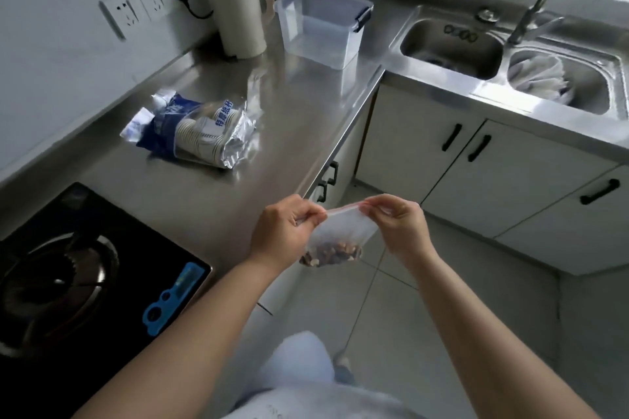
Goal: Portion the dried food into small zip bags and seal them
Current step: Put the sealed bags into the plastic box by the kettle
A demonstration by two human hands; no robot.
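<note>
Both forearms reach out from the bottom of the view and meet over the floor, just off the counter's (279,133) edge. Left hand (284,231) and right hand (400,226) each pinch one end of the bag's (340,231) red zip strip, thumb against curled fingers, clamped on the plastic. Between the two grips the strip is stretched fairly straight, which looks deliberate: a taut top edge lines the two tracks up so they can be pressed together. Whether the zip is already closed along its length cannot be told from this view.

Below the grips the bag hangs free, and the dried food (332,253) has settled into a brown heap at the bottom corner nearer the left hand. Holding it upright keeps the pieces well away from the seal, so none should catch in the track. By my reading this is the sealing step for this portion.

Beyond the grips, on the counter, lies a crumpled packet (200,133) showing paper cups, with a clear tub (323,31) and a kettle (238,3) farther back. To the left of the left hand sits a black hob (78,269); far off past the right hand is a steel double sink (510,54).
</note>
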